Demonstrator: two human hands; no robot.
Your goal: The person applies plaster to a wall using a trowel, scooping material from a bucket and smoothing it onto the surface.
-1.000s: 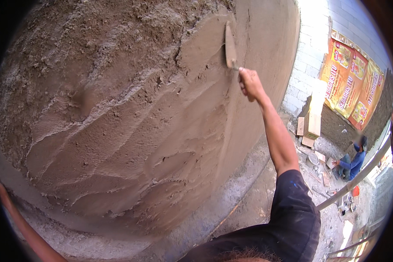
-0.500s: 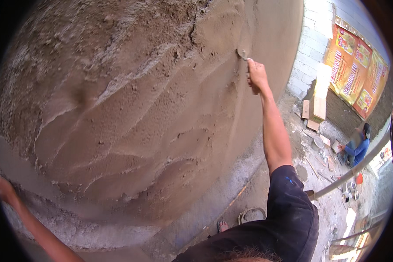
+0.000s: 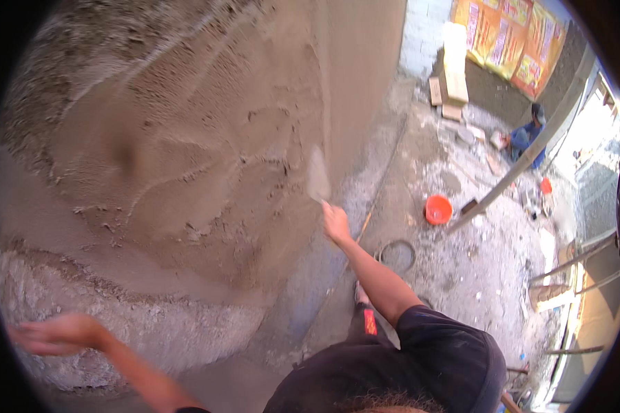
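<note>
My right hand [image 3: 334, 221] is wrapped round the handle of a pointed metal trowel [image 3: 317, 177], whose blade lies against the wet grey-brown plaster [image 3: 213, 172] on the wall, beside a straight vertical band. The plaster has ridges, pits and smoother patches, with a rougher area at the upper left. My left hand [image 3: 55, 332] is at the lower left, fingers stretched out and holding nothing, near a pale, rough strip along the wall's lower part; I cannot tell if it touches it.
A grey bucket [image 3: 397, 255] stands by my foot, an orange bucket [image 3: 438, 209] beyond it near a leaning pole [image 3: 496, 189]. A co-worker in blue [image 3: 528, 138] sits at the right among rubble, near stacked pale blocks [image 3: 456, 79] and an orange banner [image 3: 506, 38]. More poles are at the right.
My view has swung downward, showing more ground and both buckets. My right hand and trowel have moved down the plaster. My left hand has come further into view with fingers extended.
</note>
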